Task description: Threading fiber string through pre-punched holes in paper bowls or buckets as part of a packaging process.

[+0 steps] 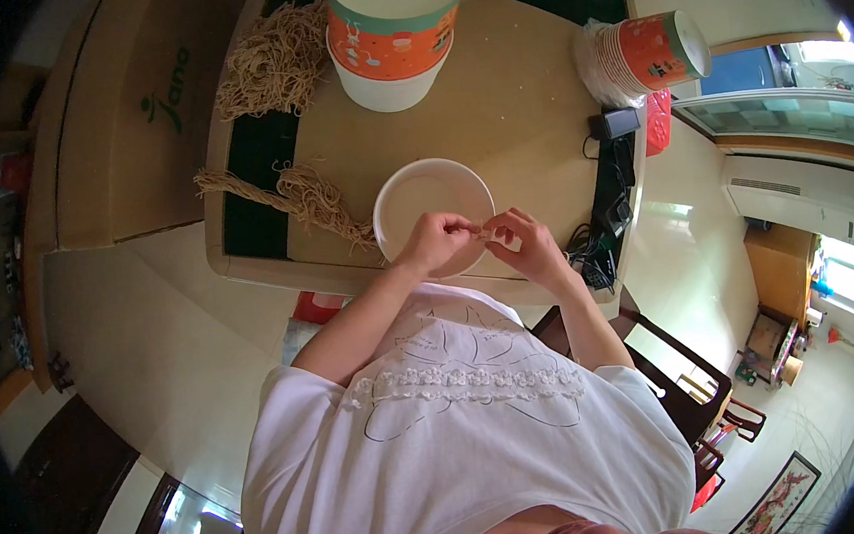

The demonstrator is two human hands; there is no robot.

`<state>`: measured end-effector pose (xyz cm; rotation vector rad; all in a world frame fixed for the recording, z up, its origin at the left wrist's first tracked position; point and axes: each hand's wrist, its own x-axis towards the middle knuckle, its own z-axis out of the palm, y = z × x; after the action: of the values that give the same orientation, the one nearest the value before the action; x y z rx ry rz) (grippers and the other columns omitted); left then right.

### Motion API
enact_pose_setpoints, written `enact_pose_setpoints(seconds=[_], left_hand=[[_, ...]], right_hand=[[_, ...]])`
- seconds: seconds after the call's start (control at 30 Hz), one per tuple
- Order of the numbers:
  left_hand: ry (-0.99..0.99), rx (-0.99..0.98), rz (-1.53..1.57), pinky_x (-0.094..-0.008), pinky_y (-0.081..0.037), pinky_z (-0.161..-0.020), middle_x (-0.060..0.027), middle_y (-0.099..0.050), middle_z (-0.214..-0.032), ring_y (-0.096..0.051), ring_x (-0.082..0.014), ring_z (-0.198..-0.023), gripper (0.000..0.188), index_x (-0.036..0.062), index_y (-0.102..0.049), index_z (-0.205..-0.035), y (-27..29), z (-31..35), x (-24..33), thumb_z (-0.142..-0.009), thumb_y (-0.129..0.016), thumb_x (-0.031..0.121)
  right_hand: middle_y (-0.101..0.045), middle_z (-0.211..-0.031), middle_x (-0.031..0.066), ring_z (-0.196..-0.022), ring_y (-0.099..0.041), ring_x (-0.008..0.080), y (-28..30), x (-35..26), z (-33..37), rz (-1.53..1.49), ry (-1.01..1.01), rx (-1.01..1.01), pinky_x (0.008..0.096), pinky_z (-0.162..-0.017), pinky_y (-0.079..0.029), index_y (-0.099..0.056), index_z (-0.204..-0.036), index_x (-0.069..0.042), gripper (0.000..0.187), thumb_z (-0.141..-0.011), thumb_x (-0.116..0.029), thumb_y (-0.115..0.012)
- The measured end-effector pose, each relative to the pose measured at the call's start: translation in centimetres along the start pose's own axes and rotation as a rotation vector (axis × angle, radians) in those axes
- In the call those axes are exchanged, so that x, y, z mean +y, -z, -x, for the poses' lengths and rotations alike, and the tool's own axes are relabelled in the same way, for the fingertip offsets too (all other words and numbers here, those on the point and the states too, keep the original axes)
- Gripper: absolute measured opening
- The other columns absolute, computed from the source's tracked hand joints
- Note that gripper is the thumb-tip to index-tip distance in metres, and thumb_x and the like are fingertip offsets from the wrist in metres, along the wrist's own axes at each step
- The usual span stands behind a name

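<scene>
My left hand [437, 242] and my right hand [528, 249] meet above a round white tub [404, 190], near the front edge of the table. Both are closed in a pinch, fingertips almost touching. Between them is something small and pale that I cannot make out. Inside the tub, the part under my hands is hidden. Left of the tub lies a loose bundle of tan cord [313, 198], one end reaching close to its rim. Farther back at the left is a bigger tangled heap of the same cord [276, 63].
Upside-down orange and white paper tubs [395, 49] are stacked at the back. Another stack of paper tubs [646, 54], partly in clear plastic, lies at the right. Black adapters and cables [613, 187] line the table's right edge. A large cardboard box [140, 119] stands left; a dark chair [665, 359] stands right.
</scene>
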<state>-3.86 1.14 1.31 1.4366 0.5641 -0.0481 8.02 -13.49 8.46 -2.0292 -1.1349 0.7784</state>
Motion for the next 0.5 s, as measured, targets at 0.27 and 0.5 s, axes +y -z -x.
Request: enact_pose_setpoints(seconds=[0.27, 0.5], left_hand=[[0.016, -0.011, 0.056, -0.0230, -0.047, -0.063, -0.0030, -0.067, -0.075, -0.058, -0.0069, -0.067, 0.013, 0.0024, -0.071, -0.089, 0.63, -0.19, -0.31, -0.080, -0.065, 0.010], [0.057, 0.018, 0.052, -0.0235, -0.046, -0.063, -0.0019, -0.066, -0.072, -0.056, -0.0068, -0.066, 0.014, 0.0031, -0.071, -0.088, 0.68, -0.30, -0.15, -0.080, -0.067, 0.014]], right_hand=[[-0.058, -0.083, 0.0085, -0.071, -0.059, 0.0216, 0.06, -0.51, -0.03, 0.027, -0.010, -0.003, 0.0325, -0.065, -0.050, -0.062, -0.094, -0.008, 0.020, -0.075, -0.009, -0.070], [-0.058, -0.079, 0.0077, -0.075, -0.061, 0.0244, -0.43, -0.46, -0.16, 0.146, 0.037, -0.022, 0.0379, -0.066, -0.048, -0.059, -0.084, -0.010, 0.016, -0.075, -0.016, -0.070]])
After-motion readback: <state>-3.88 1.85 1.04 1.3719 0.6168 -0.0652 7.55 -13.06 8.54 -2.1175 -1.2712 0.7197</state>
